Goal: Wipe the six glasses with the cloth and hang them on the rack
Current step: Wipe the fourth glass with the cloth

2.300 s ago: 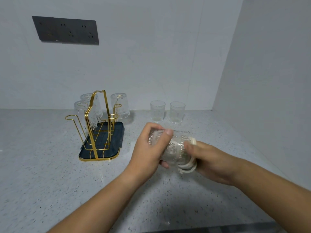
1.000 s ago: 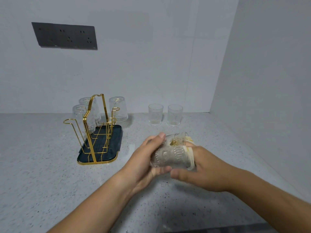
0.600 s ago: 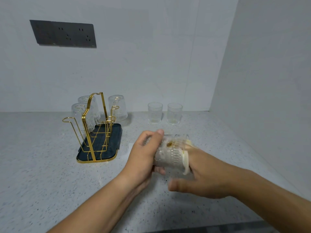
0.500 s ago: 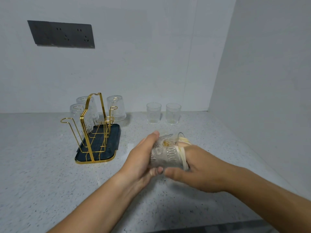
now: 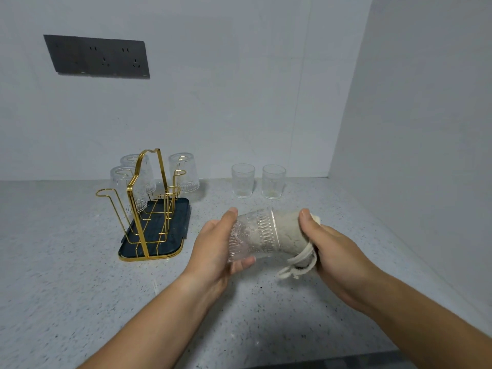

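My left hand [image 5: 215, 246] grips the base of an embossed clear glass [image 5: 254, 237] held sideways above the counter. A beige cloth [image 5: 288, 237] is stuffed into its mouth, and my right hand [image 5: 332, 251] holds the cloth's outer end, a loop dangling below. The gold wire rack [image 5: 145, 198] on its dark tray [image 5: 181, 233] stands to the left, with three glasses hung upside down on it: two on its far left [image 5: 119, 179] [image 5: 130, 161] and one on the far right [image 5: 186, 173]. Two more glasses stand upright behind my hands [image 5: 242, 180] [image 5: 273, 181].
The speckled grey counter [image 5: 66, 288] meets a white back wall and a side wall [image 5: 412, 155] on the right. A dark socket panel [image 5: 97, 57] sits high on the back wall. The counter's front edge runs along the bottom right.
My right hand has pulled back to the right, so the cloth now trails out of the glass mouth. The glass is tilted more level and my left hand still holds its base.
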`<action>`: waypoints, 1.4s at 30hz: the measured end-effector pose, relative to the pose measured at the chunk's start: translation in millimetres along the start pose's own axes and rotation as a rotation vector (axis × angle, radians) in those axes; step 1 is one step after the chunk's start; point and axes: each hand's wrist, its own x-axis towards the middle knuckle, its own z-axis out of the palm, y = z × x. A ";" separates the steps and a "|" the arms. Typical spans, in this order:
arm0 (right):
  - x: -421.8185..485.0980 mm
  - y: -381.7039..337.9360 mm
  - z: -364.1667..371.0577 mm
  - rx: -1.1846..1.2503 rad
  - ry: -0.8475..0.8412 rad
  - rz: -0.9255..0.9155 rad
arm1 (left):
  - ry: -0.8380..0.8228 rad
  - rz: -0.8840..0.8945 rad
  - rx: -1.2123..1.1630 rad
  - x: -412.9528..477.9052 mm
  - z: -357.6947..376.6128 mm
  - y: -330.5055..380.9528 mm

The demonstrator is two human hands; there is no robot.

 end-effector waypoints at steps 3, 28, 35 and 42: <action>-3.2 2.7 -0.2 -0.032 -0.024 -0.008 | 0.032 0.078 -0.006 -1.4 1.7 -0.3; -4.0 -25.5 9.3 0.006 -0.131 -0.161 | 0.000 0.316 0.059 -11.3 6.8 2.4; -20.7 -13.3 28.1 -0.176 -0.127 -0.373 | 0.045 0.291 0.010 -20.2 14.4 9.1; -14.8 -11.3 31.1 -0.100 -0.069 -0.330 | -0.032 0.357 0.134 -25.4 9.6 2.6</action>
